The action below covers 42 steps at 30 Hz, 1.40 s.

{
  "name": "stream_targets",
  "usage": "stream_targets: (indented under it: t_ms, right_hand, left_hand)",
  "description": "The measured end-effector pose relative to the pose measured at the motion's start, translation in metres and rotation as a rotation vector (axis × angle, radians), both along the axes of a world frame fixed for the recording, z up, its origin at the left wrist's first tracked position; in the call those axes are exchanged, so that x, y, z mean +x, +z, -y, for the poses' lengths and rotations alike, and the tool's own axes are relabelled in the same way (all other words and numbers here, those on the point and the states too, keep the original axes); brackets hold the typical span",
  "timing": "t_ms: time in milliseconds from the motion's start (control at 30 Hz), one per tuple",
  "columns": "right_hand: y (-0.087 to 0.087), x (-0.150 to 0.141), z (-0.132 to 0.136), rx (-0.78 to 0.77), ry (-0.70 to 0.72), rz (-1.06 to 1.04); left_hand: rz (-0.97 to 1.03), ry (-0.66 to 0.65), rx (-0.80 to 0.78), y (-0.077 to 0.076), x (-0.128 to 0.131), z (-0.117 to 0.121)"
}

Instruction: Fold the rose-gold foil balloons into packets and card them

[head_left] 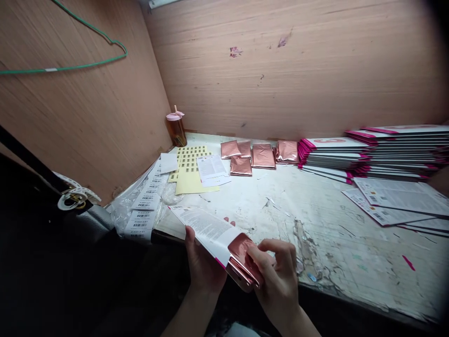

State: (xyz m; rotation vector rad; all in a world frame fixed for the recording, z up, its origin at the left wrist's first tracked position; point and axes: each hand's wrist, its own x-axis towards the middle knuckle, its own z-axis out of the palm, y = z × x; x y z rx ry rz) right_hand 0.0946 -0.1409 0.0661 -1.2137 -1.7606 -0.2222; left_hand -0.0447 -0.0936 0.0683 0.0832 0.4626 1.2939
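Note:
My left hand (205,267) is wrapped round a white printed sleeve (206,230) with magenta edges, thumb on its near side and fingertips showing past the far edge. Pink metallic foil packets (243,255) stick partway out of the sleeve's right end. My right hand (277,267) pinches these packets, its fingers on top; the thumb is mostly hidden. How deep the packets sit inside cannot be seen. Both hands are over the table's front edge.
More foil packets (264,156) lie at the back. Stacked flat sleeves (331,154) stand at right, loose ones (403,201) before them. Barcode labels (142,220), yellow sticker sheets (192,180) and a lidded cup (176,128) are at left. A green hanger (87,64) is on the wall.

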Motion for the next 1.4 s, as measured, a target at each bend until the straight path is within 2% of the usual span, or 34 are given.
stream_targets:
  t_ms: [67, 133, 200, 267, 367, 400, 467, 533, 567, 667, 700, 733, 767, 833, 900, 933, 1100, 1200, 1400]
  right_hand:
    - [-0.001, -0.001, 0.006, -0.091, -0.016, 0.072]
    - [0.004, 0.005, 0.014, -0.163, 0.028, 0.087]
    - [0.012, 0.013, 0.02, -0.144, 0.103, 0.046]
    - [0.017, 0.019, 0.02, -0.1, 0.149, 0.011]
    - [0.014, 0.018, 0.01, -0.106, 0.234, -0.06]
    - [0.011, 0.017, 0.006, -0.12, 0.254, -0.117]
    - [0.001, 0.017, -0.002, -0.165, 0.286, -0.181]
    - [-0.01, 0.023, -0.008, -0.194, 0.278, -0.093]
    - [-0.016, 0.027, -0.01, -0.192, 0.265, -0.002]
    - [-0.034, 0.044, -0.016, -0.177, 0.247, 0.235]
    - [-0.041, 0.048, -0.018, -0.188, 0.263, 0.268]
    - [-0.048, 0.051, -0.019, -0.206, 0.284, 0.285]
    - [-0.054, 0.053, -0.02, -0.22, 0.301, 0.291]
    - [-0.064, 0.054, -0.02, -0.228, 0.288, 0.29]
    - [-0.067, 0.054, -0.018, -0.228, 0.212, 0.28]
    - [-0.066, 0.054, -0.017, -0.247, 0.178, 0.262]
    - [-0.054, 0.067, -0.016, -0.481, 0.176, 0.108]
    - [-0.054, 0.073, -0.02, -0.477, 0.149, 0.084]
    - [-0.064, 0.075, -0.022, -0.508, 0.147, 0.036]
  left_hand:
    - [0.011, -0.02, -0.034, -0.001, 0.001, 0.002]
    - [0.023, -0.016, -0.032, -0.003, -0.001, 0.002]
    - [0.035, -0.023, -0.001, -0.005, -0.001, 0.003]
    - [0.059, -0.12, 0.04, -0.008, 0.001, 0.006]
    - [0.127, -0.374, 0.131, -0.016, 0.01, 0.016]
    - [0.142, -0.425, 0.161, -0.019, 0.013, 0.019]
    - [0.1, -0.438, 0.21, -0.026, 0.015, 0.024]
    - [-0.095, -0.399, 0.251, -0.034, 0.012, 0.023]
    - [-0.264, -0.353, 0.284, -0.037, 0.009, 0.021]
    - [-1.014, -0.064, 0.498, -0.045, -0.002, 0.003]
    - [-1.284, 0.019, 0.626, -0.047, -0.004, -0.005]
    - [-1.524, 0.046, 0.774, -0.048, -0.005, -0.015]
    - [-1.721, -0.002, 0.933, -0.05, -0.005, -0.025]
    - [-1.963, -0.253, 1.216, -0.055, -0.001, -0.044]
    - [-2.08, -0.45, 1.372, -0.061, 0.006, -0.057]
    - [-2.122, -0.491, 1.408, -0.064, 0.009, -0.061]
    - [-2.186, -0.518, 1.411, -0.071, 0.019, -0.061]
    - [-2.17, -0.524, 1.386, -0.072, 0.02, -0.059]
    - [-2.145, -0.521, 1.407, -0.074, 0.02, -0.059]
